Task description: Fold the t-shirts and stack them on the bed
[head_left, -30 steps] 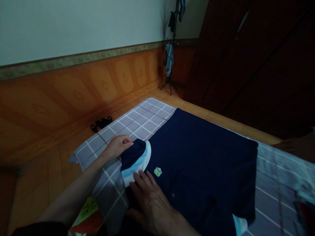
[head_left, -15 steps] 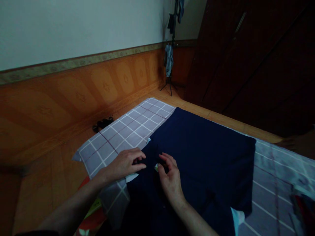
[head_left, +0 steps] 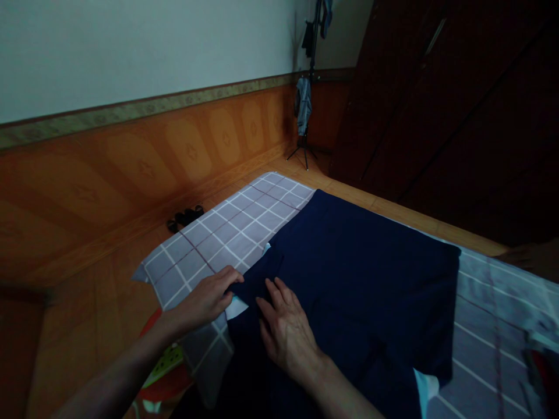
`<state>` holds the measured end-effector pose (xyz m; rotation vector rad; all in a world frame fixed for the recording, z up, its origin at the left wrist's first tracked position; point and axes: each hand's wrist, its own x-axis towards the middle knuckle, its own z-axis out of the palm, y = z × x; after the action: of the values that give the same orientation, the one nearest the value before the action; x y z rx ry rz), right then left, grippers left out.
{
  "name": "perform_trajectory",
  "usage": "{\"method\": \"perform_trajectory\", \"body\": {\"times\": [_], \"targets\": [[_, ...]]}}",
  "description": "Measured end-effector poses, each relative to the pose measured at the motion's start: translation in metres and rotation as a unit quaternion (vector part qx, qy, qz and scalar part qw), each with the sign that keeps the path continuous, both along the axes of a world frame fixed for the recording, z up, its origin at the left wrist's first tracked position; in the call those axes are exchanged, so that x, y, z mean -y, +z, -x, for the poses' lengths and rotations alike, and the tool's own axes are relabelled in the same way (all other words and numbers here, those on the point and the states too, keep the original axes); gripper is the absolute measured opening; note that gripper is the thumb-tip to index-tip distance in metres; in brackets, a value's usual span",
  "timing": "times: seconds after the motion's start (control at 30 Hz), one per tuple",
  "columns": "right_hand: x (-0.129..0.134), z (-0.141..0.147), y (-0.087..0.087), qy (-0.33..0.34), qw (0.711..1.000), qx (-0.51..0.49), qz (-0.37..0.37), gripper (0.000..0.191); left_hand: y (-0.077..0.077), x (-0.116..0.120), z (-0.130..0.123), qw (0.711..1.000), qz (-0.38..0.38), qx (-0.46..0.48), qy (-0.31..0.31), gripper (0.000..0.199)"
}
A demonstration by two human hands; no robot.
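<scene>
A dark navy garment [head_left: 371, 273] with light blue trim lies spread over a grey checked cloth [head_left: 236, 218]. At the garment's left edge, beside a pale patch of trim, my left hand [head_left: 213, 294] has its fingers closed on the dark fabric. Lying palm down on the garment, just right of my left hand, my right hand [head_left: 286, 323] has its fingers extended.
A coat stand [head_left: 312, 64] with hanging clothes stands in the far corner. Dark shoes [head_left: 186, 218] sit on the floor near the wall. A red and green stool [head_left: 161, 372] is at lower left, and a person's hand [head_left: 524, 256] shows at the right.
My left hand has shifted left and closed on the garment's edge. My right hand has turned palm down and flattened onto the fabric, and the small pale tag near its fingers is now out of sight.
</scene>
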<state>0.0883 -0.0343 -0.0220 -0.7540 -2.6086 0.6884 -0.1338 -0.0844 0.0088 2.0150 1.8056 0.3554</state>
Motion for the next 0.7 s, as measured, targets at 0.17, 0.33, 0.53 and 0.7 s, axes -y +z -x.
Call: {"method": "perform_trajectory", "body": {"times": [0.17,0.33,0.53,0.7], "targets": [[-0.003,0.009,0.000,-0.047,0.998,0.022,-0.038,0.026,0.001,0.001,-0.006,0.999,-0.034,0.033,-0.022,0.044],[-0.001,0.010,-0.002,-0.073,0.990,-0.067,-0.103,0.017,0.002,0.004,-0.005,0.999,-0.030,-0.035,-0.010,0.042],[0.005,0.005,-0.011,-0.034,0.989,-0.067,-0.131,0.007,-0.004,0.003,0.000,0.992,0.036,-0.116,-0.017,0.034],[0.002,0.005,-0.010,-0.014,0.995,-0.033,-0.091,0.011,0.006,-0.001,0.010,0.990,0.066,-0.125,-0.018,0.025]]}}
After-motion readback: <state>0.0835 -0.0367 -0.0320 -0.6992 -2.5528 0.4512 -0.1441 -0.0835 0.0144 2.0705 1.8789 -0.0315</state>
